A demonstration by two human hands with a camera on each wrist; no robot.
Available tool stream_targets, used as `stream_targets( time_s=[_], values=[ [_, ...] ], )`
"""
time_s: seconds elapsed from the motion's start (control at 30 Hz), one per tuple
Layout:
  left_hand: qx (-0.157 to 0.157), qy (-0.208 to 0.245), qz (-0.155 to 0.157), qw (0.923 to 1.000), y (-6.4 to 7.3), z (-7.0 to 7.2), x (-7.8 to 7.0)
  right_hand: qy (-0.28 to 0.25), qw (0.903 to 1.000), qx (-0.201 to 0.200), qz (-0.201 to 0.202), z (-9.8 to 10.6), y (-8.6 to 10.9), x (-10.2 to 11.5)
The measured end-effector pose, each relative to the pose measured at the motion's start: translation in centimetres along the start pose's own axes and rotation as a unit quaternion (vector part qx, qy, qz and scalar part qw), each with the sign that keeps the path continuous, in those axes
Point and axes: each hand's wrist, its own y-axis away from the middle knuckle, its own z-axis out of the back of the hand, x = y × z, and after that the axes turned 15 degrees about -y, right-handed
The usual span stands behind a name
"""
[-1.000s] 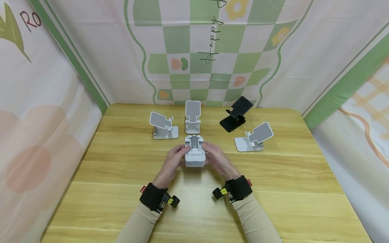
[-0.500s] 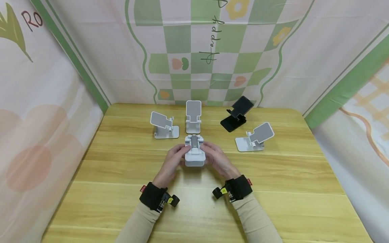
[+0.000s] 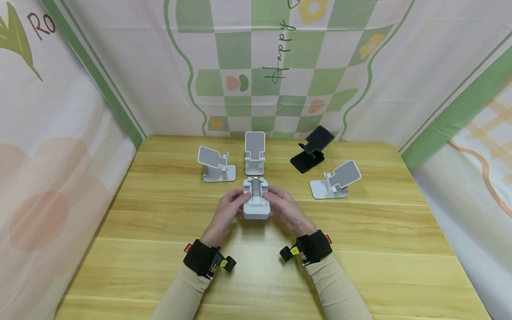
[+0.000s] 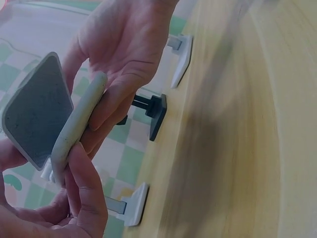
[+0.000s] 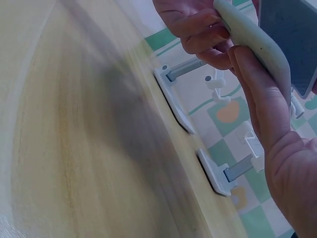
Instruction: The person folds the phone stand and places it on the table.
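Note:
Both hands hold a white folding phone stand up over the middle of the table. In the head view its partly folded body (image 3: 256, 210) faces me, with a grey strip in the middle. My left hand (image 3: 225, 212) grips its left side, thumb on top and fingers underneath. My right hand (image 3: 289, 212) grips the right side in the same way. The left wrist view shows its pale base (image 4: 78, 124) between the fingers, and the grey plate (image 4: 37, 111) angled away from the base. In the right wrist view fingers lie along the base (image 5: 260, 44).
Behind the hands stand a white phone stand (image 3: 254, 146) and another one (image 3: 211, 158) to its left. A black phone stand (image 3: 318, 140) and a further white one (image 3: 345, 174) are on the right. A patterned cloth (image 3: 236, 51) hangs behind the wooden table (image 3: 400, 266).
My right thumb has slid slightly inward and down over the stand's face. The stand and my left hand stay almost in place; the other stands have not moved.

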Motion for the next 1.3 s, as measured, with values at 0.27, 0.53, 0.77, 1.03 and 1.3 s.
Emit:
stream_targets(
  time_s=[0.27,0.53,0.77,1.03,1.3],
  values=[
    [-0.010,-0.006,-0.013,0.9998,-0.1,-0.1,0.1,-0.008,1.0000,0.004,0.004,0.0,-0.2,-0.2],
    [-0.009,-0.010,-0.019,0.9997,0.0,-0.1,0.2,-0.024,0.9994,0.023,0.015,0.1,-0.3,-0.4],
    [-0.010,-0.015,-0.013,0.9998,-0.1,-0.1,0.3,-0.019,0.9993,0.030,0.012,0.1,-0.4,-0.5],
    [-0.007,-0.017,-0.010,0.9998,-0.1,0.1,0.4,-0.008,0.9998,0.020,0.004,-0.2,-0.3,-0.3],
    [-0.001,-0.038,-0.023,0.9990,0.0,1.0,0.6,0.018,0.9998,-0.001,-0.004,-0.3,-0.3,-0.3]
  ],
)
